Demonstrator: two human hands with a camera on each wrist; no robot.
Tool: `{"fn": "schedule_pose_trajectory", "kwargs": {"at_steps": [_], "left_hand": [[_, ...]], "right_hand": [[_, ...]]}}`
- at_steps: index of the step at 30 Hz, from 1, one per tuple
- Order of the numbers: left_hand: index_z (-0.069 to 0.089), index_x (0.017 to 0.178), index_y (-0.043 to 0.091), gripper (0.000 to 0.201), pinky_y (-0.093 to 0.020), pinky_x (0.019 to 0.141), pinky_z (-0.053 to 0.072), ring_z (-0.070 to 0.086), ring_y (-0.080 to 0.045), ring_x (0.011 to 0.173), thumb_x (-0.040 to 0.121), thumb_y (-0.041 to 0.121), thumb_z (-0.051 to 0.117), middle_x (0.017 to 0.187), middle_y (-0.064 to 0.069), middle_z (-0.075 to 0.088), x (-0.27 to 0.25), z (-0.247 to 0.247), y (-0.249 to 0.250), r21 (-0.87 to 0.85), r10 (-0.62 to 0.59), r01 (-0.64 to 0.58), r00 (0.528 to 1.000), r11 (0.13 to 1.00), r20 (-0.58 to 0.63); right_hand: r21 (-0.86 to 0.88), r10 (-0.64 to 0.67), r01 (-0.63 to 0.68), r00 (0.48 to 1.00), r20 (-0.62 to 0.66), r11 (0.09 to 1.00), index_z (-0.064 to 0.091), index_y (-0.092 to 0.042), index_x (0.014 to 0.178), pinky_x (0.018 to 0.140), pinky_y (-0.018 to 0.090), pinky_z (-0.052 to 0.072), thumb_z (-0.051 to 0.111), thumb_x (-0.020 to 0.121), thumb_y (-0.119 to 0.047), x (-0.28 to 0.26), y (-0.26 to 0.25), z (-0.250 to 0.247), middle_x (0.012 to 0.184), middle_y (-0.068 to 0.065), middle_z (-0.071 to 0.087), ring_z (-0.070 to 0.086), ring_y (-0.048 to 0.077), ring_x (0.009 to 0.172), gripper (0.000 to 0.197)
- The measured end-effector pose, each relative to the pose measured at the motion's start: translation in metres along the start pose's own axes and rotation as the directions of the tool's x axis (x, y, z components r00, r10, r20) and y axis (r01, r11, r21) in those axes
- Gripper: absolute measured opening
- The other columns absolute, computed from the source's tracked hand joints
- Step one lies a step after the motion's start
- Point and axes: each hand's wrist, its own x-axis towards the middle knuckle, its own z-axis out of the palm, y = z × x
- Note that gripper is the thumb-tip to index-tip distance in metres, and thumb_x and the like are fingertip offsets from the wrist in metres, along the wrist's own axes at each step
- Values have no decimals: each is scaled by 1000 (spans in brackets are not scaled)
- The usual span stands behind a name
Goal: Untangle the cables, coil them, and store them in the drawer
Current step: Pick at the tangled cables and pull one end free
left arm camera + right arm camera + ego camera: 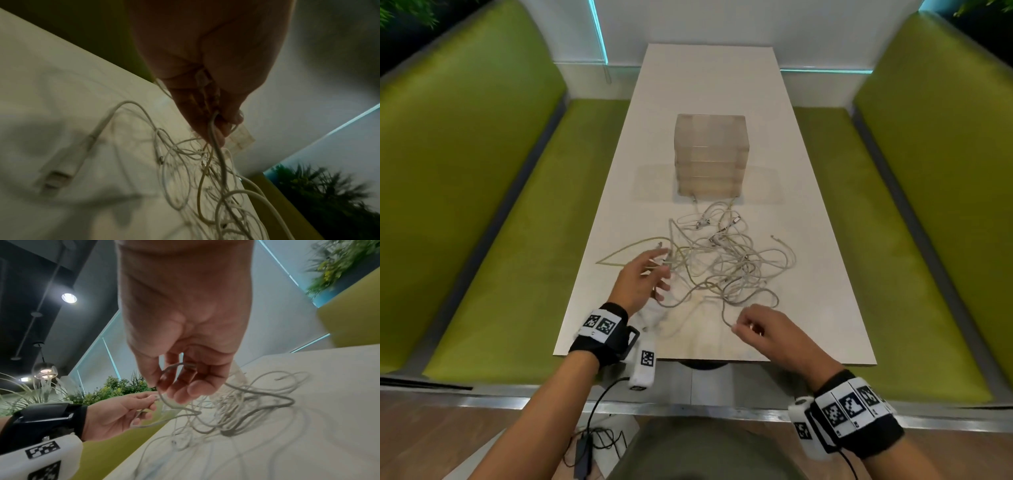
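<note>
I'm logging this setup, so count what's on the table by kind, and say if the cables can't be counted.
Drawer unit: 1
Tangle of pale cables: 1 pile; the strands overlap too much to count
Hands on the cables: 2, left hand and right hand
Total: 4

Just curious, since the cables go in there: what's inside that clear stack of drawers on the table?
The drawer unit is translucent and hazy; its drawers are closed, and no contents show through. Anything inside cannot be made out. The tangled cables lie in front on the table.
</note>
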Motion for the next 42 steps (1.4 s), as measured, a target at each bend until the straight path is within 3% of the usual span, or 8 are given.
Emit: {"fn": "schedule_pose_trajectory", "kwargs": {"at_steps": [5, 11, 18, 23, 28, 32, 36, 42], "left_hand": [[67, 103, 18, 17, -27, 48, 50, 60, -15, 54, 89, 10, 63, 72, -9, 63, -7, 17, 6, 93, 16, -22, 997, 995, 70], [68, 98, 13, 13, -35, 70, 58, 69, -19, 78, 86, 17, 69, 82, -8, 70, -8, 24, 3, 71, 1, -4, 999, 997, 51], [67, 87, 7, 25, -41, 81, 55, 71, -22, 78, 79, 30, 72, 74, -9, 73, -2, 22, -3, 29, -14, 15, 999, 999, -36], [63, 82, 8, 23, -39, 69, 53, 66, -18, 66, 85, 30, 68, 68, -6, 70, 1, 16, -3, 137, 5, 10, 994, 991, -107], [54, 118, 18, 32, -36, 59, 56, 65, -21, 59, 90, 31, 62, 80, -13, 68, 0, 5, 2, 141, -29, 48, 990, 989, -136], [13, 145, 51, 67, -33, 63, 59, 72, -26, 71, 94, 37, 53, 96, -5, 71, -14, 2, 10, 115, -54, 45, 996, 992, 78], [41, 140, 34, 42, -32, 63, 59, 72, -31, 79, 98, 40, 36, 109, -14, 69, -33, -1, 17, 22, -79, 76, 980, 997, 184], [65, 113, 8, 51, -41, 95, 51, 63, -21, 112, 98, 43, 30, 117, -8, 69, -48, 7, 16, -85, -11, 35, 964, 996, 265]], "right_hand": [[186, 59, -41, 994, -91, 982, 50, -25, 99, 66, 29, 48, 66, 84, -40, 43, -22, 20, 69, -4, 55, 60, 14, 66, 27], [153, 143, -134, 988, -52, 979, 60, -21, 100, 61, 24, 40, 73, 66, -63, 77, -43, 41, 75, -14, 51, 51, 8, 70, 56], [30, 48, -48, 999, 13, 998, 67, -11, 93, 70, 30, 40, 63, 84, -42, 87, -46, 67, 90, 2, 61, 57, 19, 81, 32], [-55, 11, -5, 994, 112, 998, 68, -10, 92, 76, 33, 44, 52, 92, -19, 82, -40, 58, 91, 4, 66, 57, 21, 85, 19], [-68, -13, 24, 988, 156, 997, 72, -13, 98, 80, 29, 45, 56, 91, -19, 70, -28, 31, 99, 4, 70, 61, 17, 91, 18], [62, -35, 33, 999, 36, 998, 72, -14, 97, 78, 21, 43, 60, 90, -18, 59, -24, 22, 95, -2, 70, 59, 10, 86, 15], [158, -51, 62, 996, -76, 985, 73, -16, 93, 77, 20, 45, 63, 89, -20, 51, -23, 33, 90, -3, 71, 60, 7, 82, 12], [252, -37, 59, 995, -92, 966, 75, -16, 93, 76, 17, 46, 66, 87, -23, 48, -34, 52, 88, -5, 71, 61, 4, 81, 13]]}}
